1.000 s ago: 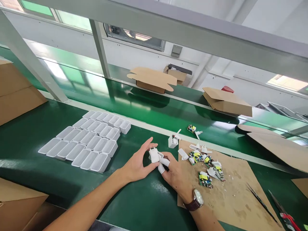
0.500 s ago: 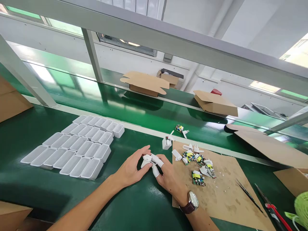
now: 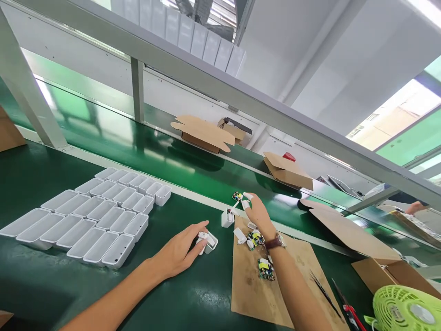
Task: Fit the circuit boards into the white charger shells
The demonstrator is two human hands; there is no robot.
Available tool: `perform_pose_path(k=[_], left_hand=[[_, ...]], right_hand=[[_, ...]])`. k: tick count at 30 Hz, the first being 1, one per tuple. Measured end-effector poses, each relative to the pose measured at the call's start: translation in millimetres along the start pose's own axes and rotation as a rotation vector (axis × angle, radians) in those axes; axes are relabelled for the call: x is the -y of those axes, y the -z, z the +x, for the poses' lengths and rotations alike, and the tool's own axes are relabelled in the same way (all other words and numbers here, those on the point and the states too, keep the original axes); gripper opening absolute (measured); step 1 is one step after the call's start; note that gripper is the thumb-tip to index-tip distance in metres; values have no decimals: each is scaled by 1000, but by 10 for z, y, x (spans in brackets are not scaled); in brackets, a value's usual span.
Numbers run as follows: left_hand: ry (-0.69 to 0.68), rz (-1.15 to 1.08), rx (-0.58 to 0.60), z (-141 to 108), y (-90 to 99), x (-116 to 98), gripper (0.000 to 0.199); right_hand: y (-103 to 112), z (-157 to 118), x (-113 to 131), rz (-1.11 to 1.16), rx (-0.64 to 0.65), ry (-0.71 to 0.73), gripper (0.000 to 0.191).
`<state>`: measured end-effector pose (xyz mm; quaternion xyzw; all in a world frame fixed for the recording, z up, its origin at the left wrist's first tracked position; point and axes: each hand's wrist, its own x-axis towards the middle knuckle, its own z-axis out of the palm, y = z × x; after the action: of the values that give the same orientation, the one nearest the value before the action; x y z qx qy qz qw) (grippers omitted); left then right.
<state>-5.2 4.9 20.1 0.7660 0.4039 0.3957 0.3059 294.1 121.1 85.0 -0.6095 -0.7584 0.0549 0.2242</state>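
Note:
My left hand is closed on a white plastic charger case, with another small white part pinched against it by the thumb. Over the far edge of the work mat my right hand reaches out, white covers on two fingertips and the fingers apart. Just beyond those fingertips lies a small circuit board; whether they touch anything there is hidden. Close by stands an upright white case with parts sticking out of its top. Circuit boards and a loose white cover lie on the brown mat.
Rows of white cases fill the left of the green table. On the brown mat lie tweezers; red-handled pliers and a green fan are to the right. Cardboard boxes stand beyond the rail.
My right hand has left the white part both hands were at and moved away, up and right, to the board at the back. My left hand keeps the white pieces. The view has tilted.

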Motion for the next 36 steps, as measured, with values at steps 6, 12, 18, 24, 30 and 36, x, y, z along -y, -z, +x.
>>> perform_pose_path(k=[6,12,18,24,30,36], left_hand=[[43,-65,10,17,51,-4,43],[47,-66,18,28,67,-28,45],[-40,14,-45,24,39,-32,40],[-42,47,-119,54,36,-95,32],[52,24,-118,55,46,-138,26],[5,21,-120,43,67,-124,22]], right_hand=[[-182,283,-174,-57,55,-86,16],[121,68,-115,-27,-11,-69,24],[696,-817,-192,-12,-35,-76,36],[859,-1444,-122,-135,-53,89,43],[205,-1390,654,14,69,318,33],[-386,-1247,1010,15,115,366,32]])
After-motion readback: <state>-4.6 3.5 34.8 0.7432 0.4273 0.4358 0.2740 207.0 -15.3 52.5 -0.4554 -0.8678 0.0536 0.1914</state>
